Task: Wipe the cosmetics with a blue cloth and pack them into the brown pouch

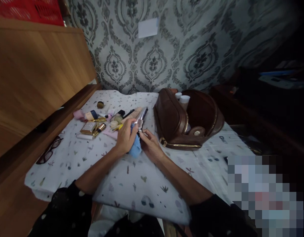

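My left hand (125, 137) is closed around a crumpled blue cloth (135, 148), which hangs below its fingers. A slim, shiny cosmetic tube (142, 116), silvery with a dark stripe, points up and away between my hands. At its lower end, the fingers of my right hand (152, 146) pinch it, close to the cloth. My fingers partly hide the tube's near end. Just beyond my left hand lies a cluster of makeup: a gold compact (89, 128), a gold-and-dark lipstick (99, 129), a navy-capped bottle (91, 115) and several tubes.
A brown leather bag (170, 115) stands unzipped right of my hands, with white-capped bottles (184, 101) inside. Dark-framed glasses (49, 149) lie at the left on the patterned white tablecloth (127, 184). A wooden cabinet (43, 59) borders the left side, and a patterned wall (152, 62) rises behind.
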### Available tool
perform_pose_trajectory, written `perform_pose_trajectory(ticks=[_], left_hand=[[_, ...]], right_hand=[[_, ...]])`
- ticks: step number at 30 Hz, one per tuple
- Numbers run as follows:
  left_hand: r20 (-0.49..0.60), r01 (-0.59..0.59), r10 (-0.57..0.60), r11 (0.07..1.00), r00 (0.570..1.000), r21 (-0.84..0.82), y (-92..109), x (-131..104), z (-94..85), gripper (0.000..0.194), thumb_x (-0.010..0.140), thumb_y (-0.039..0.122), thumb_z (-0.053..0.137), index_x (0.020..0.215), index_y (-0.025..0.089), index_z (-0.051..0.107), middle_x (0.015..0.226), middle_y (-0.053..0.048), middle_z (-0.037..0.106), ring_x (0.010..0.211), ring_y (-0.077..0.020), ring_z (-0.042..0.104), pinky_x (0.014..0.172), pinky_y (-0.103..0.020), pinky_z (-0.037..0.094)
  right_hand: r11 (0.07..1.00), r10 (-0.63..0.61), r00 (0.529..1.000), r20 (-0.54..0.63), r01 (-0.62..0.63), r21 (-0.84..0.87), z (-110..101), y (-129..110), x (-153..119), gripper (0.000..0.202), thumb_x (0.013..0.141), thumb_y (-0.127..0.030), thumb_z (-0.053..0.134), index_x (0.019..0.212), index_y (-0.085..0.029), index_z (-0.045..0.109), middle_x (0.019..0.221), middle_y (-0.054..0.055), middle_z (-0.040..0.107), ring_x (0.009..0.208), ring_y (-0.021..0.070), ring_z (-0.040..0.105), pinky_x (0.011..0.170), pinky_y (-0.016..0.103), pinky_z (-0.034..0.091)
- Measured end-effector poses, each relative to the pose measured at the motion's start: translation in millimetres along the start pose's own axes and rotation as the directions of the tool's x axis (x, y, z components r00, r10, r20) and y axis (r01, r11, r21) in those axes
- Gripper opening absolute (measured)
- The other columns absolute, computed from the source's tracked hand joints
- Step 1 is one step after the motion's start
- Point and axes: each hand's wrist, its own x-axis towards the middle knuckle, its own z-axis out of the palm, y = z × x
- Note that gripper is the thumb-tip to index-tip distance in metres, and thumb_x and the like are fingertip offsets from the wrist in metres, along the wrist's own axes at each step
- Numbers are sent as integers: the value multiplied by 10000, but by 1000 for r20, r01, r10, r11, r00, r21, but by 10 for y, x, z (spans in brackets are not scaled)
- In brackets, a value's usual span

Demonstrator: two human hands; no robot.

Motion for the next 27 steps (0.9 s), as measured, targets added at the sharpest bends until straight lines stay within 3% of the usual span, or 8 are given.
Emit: perform_pose_trajectory(ticks=[4,8,13,18,23,27], left_hand=[[26,38,-35,994,999,-105,-2,20,-28,276,982,369,407,1161,207,542,1137,-83,666,1067,-207,619,954,-342,460],[84,118,-97,942,992,-313,-54,69,-54,354,978,440,414,1149,199,609,1134,-78,681,1099,-217,613,973,-339,461],[199,280,-207,826,958,-490,-179,129,-70,400,874,540,577,1042,197,696,1015,-62,699,913,-213,641,789,-295,513],[181,328,-275,756,944,-566,-241,144,-81,363,842,514,628,1024,205,685,893,-33,691,739,-166,624,678,-275,513],[438,495,-254,600,863,-628,-139,136,-163,572,739,453,761,1230,255,544,1035,-45,696,629,-150,632,544,-283,543],[490,546,-257,528,833,-651,-118,130,-173,674,702,437,796,1273,268,480,1065,-50,700,612,-144,643,511,-267,542]], right_hand=[[999,52,998,23,-52,9,68,-14,-61,390,635,-460,874,800,-224,610,676,-76,611,597,87,529,568,204,422],[998,70,998,1,-70,-4,93,-26,-65,416,599,-489,881,830,-230,651,724,-62,648,669,111,571,606,219,441],[996,82,996,-41,-83,-27,47,-41,-20,443,604,-527,855,873,-212,697,730,-15,686,662,159,602,556,254,430],[994,110,994,-19,-110,23,21,-72,-13,386,600,-438,876,840,-190,701,689,-11,678,579,134,579,514,243,433],[990,82,996,26,-85,109,27,-103,-22,371,613,-397,882,874,-203,703,751,-1,699,626,129,614,490,211,441],[987,116,992,57,-121,104,5,-113,-5,378,625,-416,880,873,-195,700,749,9,696,642,123,621,478,190,434]])
